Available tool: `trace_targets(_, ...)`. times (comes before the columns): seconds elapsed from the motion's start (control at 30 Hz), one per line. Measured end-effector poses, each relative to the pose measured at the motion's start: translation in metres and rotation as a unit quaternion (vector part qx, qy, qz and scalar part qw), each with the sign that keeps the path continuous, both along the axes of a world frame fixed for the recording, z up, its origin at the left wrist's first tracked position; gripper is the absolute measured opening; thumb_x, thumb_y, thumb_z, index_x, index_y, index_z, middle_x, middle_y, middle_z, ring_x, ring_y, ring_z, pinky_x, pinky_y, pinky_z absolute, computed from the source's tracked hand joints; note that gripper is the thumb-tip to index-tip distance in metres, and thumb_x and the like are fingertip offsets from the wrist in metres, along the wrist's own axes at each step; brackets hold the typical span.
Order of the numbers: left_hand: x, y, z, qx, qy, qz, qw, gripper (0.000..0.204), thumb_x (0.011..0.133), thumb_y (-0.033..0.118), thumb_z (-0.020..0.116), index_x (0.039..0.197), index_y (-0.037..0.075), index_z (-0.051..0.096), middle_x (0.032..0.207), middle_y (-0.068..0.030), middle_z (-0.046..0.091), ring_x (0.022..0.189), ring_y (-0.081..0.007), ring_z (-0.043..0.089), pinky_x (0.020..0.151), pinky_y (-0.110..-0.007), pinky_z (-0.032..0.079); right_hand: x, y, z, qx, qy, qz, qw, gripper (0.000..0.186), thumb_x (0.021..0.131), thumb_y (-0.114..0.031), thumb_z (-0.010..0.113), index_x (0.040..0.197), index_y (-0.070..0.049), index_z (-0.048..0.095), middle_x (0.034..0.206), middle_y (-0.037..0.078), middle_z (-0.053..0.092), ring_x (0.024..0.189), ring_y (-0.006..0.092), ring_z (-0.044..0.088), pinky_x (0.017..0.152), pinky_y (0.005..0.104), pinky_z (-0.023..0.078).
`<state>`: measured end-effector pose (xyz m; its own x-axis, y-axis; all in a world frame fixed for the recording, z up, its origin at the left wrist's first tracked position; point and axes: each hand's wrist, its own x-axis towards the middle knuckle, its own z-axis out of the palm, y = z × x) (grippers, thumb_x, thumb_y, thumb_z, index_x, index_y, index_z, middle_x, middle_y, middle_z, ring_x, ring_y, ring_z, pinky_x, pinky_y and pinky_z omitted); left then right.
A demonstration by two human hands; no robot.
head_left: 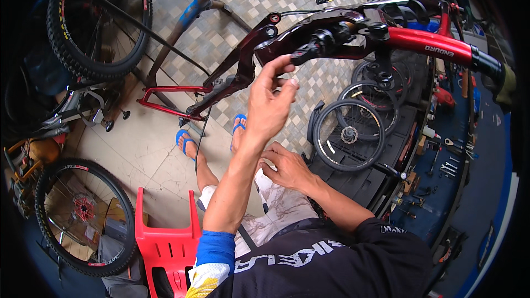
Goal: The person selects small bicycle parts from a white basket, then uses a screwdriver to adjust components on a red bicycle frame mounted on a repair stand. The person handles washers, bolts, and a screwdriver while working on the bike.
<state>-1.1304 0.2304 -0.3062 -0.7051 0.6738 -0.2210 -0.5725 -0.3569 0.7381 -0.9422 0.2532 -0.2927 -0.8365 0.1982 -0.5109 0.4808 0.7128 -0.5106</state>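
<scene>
A dark red full-suspension bike frame (pixel 243 69) stretches across the upper middle. My left hand (pixel 269 102) is raised beneath it, its upper fingertips at the free end of a black rear shock (pixel 314 46). The thumb sits just below, apart from the shock. Closer to my body, my right hand (pixel 290 170) is over my thigh with its fingers bent and drawn together. Whatever may lie between those fingertips is hidden. The bright red front part of the frame (pixel 425 43) runs off to the right.
A red plastic stool (pixel 168 226) stands at lower left beside a knobby tyred wheel (pixel 88 215). Another wheel (pixel 102 27) is at upper left. Several wheels (pixel 349 135) lie on black cases (pixel 353 185) at right, near wrenches (pixel 450 166) and other tools.
</scene>
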Motion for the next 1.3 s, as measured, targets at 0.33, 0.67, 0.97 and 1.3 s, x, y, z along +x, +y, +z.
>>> trace_targets(0.33,0.017,0.002,0.059,0.057,0.054,-0.010,0.997,0.063,0.095,0.002,0.064,0.156,0.008,0.047,0.115,-0.0055,0.067,0.090,-0.0078,0.062,0.078,-0.025,0.053,-0.025,-0.003,-0.004,0.007,-0.044,0.034,0.998,0.032,0.095,-0.027,0.068,0.121,-0.008,0.069,0.103,0.013,0.058,0.094,0.0319,0.061,0.085,0.0446,0.049)
trace_targets(0.67,0.021,-0.007,0.034,0.080,0.059,-0.023,0.995,0.081,0.093,0.005,0.066,0.165,0.010,0.028,0.106,-0.0052,0.066,0.082,-0.0095,0.061,0.070,-0.024,0.051,-0.035,-0.011,-0.015,0.020,-0.041,0.025,0.999,0.033,0.096,-0.027,0.070,0.122,-0.007,0.069,0.110,0.014,0.060,0.098,0.0310,0.061,0.087,0.0443,0.048)
trace_targets(0.97,0.015,-0.010,0.014,0.093,0.003,-0.104,0.990,0.066,0.097,0.010,0.069,0.158,0.007,0.043,0.113,-0.0035,0.063,0.089,-0.0063,0.058,0.080,-0.022,0.049,-0.012,-0.014,-0.036,-0.011,-0.037,0.032,0.999,0.024,0.084,-0.022,0.068,0.099,-0.003,0.070,0.083,0.020,0.073,0.082,0.0407,0.070,0.072,0.0509,0.055)
trace_targets(1.3,0.030,-0.002,-0.007,-0.006,-0.068,0.035,0.997,0.061,0.100,0.013,0.066,0.154,0.005,0.038,0.107,-0.0072,0.063,0.084,-0.0105,0.062,0.070,-0.025,0.052,-0.006,-0.008,-0.027,-0.021,-0.065,0.012,0.998,0.029,0.086,-0.025,0.071,0.108,-0.006,0.068,0.096,0.021,0.070,0.091,0.0430,0.069,0.077,0.0522,0.056)
